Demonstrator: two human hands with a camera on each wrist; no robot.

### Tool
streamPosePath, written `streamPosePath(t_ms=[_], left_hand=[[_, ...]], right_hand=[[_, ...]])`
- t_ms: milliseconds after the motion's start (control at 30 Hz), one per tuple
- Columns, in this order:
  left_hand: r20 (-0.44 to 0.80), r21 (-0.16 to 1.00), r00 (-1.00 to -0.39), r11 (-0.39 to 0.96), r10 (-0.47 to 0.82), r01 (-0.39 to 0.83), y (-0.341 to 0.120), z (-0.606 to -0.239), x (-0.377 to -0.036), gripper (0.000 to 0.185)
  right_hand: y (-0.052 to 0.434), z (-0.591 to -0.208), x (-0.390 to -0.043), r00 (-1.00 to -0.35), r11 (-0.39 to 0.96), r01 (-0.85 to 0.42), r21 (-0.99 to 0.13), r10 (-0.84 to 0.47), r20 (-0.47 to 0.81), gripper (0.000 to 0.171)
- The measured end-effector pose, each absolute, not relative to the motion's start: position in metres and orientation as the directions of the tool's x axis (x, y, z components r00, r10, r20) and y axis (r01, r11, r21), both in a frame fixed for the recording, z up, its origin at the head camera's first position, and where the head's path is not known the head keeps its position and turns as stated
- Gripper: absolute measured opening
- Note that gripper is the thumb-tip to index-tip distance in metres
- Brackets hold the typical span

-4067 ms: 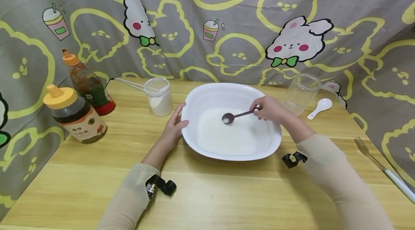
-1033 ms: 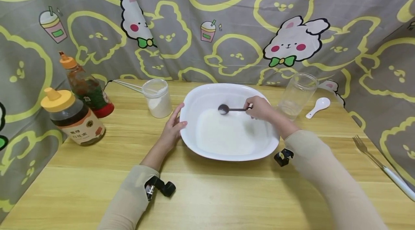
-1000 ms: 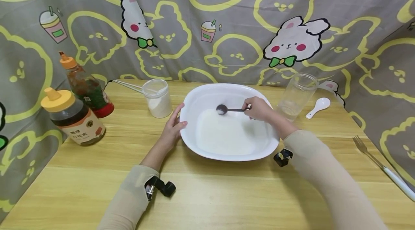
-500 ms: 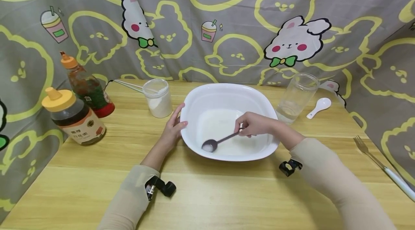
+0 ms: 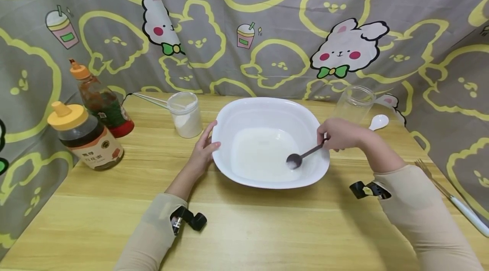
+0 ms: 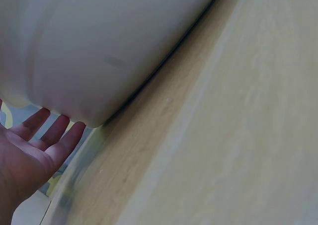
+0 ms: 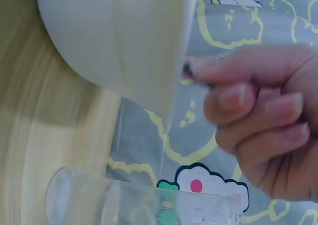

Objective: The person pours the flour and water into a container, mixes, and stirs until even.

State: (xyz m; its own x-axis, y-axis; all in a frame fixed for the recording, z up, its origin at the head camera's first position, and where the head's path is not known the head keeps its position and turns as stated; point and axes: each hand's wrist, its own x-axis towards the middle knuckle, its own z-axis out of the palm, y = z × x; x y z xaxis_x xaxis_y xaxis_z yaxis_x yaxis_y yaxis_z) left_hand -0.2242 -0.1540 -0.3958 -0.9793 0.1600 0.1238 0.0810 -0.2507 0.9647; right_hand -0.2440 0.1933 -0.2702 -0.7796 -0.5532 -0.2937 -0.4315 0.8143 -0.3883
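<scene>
A white rounded basin (image 5: pixel 234 112) stands on the table with a milky white liquid (image 5: pixel 259 156) in its bottom. At its left side my left hand (image 5: pixel 202 152) holds the rim, thumb over the edge; in the left wrist view the fingers (image 6: pixel 68 138) meet the outer wall. Over the right rim, my right hand (image 5: pixel 340 135) pinches the handle end of a dark brown spoon (image 5: pixel 311 151). The spoon's bowl, with some white in it, is at the liquid near the basin's right side. In the right wrist view, the basin's wall hides most of the spoon.
Left stand a honey bottle (image 5: pixel 91 146) with a yellow cap and a red sauce bottle (image 5: pixel 103 105). A jar of white powder (image 5: pixel 187 122) holds a thin stick. Behind my right hand are a clear jar (image 5: pixel 353 103) and a white spoon (image 5: pixel 379 121); a fork (image 5: pixel 464 209) lies far right.
The dark spoon has swept around the basin, from the back to the front left and then to the right side. My right hand has moved right with it; my left hand stays on the rim.
</scene>
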Motion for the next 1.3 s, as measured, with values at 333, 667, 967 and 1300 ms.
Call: streamPosePath(t_ms=[333,667,967,1300], left_hand=[[0.120,0.967,-0.980,-0.243,0.161,0.079,-0.154,-0.395,-0.224,0.064],[0.115,0.966,-0.981,-0.248,0.157,0.073,-0.154,-0.395,-0.224,0.064],[0.114,0.966,-0.981,-0.249,0.159,0.072,-0.154,-0.396,-0.223,0.065],[0.108,0.968,-0.981,-0.240,0.159,0.068,-0.154,-0.395,-0.224,0.065]], right_hand=[[0.181,-0.285,-0.264,-0.900,0.884,-0.380,-0.271,-0.421,-0.112,0.011],[0.150,-0.321,-0.286,-0.921,0.790,-0.314,-0.526,-0.388,-0.034,0.012],[0.125,-0.336,-0.276,-0.797,0.636,-0.328,-0.699,-0.584,-0.157,0.011],[0.151,-0.323,-0.257,-0.586,0.560,-0.419,-0.715,-0.768,-0.259,0.010]])
